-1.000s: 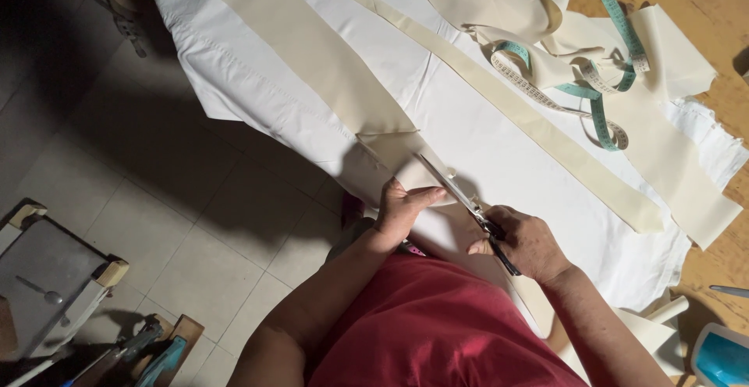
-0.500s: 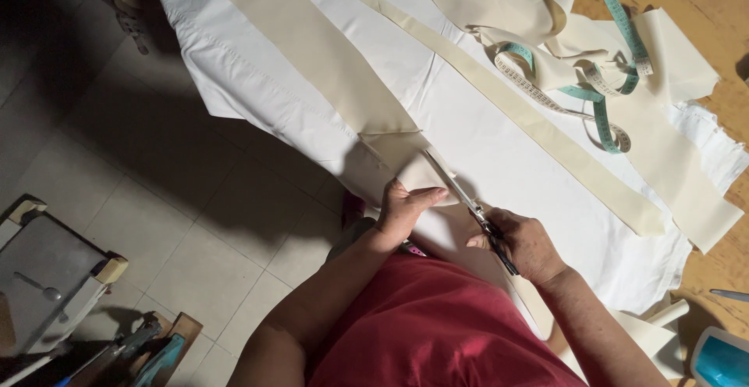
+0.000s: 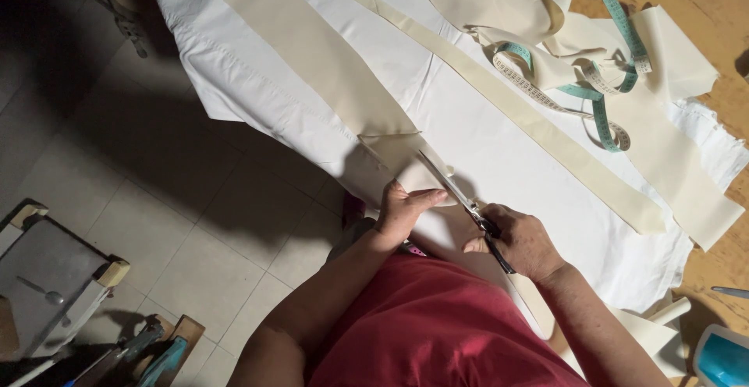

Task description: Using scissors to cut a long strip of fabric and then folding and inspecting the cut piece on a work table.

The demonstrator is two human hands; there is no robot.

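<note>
My right hand (image 3: pixel 521 239) grips black-handled scissors (image 3: pixel 456 192), whose blades point up-left into a wide cream fabric strip (image 3: pixel 320 59). That strip lies on a white cloth (image 3: pixel 484 133) over the table. My left hand (image 3: pixel 406 209) pinches the near end of the cream strip just left of the blades, with the cut end (image 3: pixel 394 147) folded up above it. My red shirt fills the bottom of the view.
A long narrow cream strip (image 3: pixel 538 122) runs diagonally across the white cloth. A teal and white measuring tape (image 3: pixel 601 98) coils among cream offcuts at the upper right. Bare wooden tabletop (image 3: pixel 702 5) shows at the right. A tiled floor and a grey stool (image 3: pixel 47 270) are on the left.
The scissors and both hands have stayed at the near end of the wide cream strip; the view has shifted only slightly.
</note>
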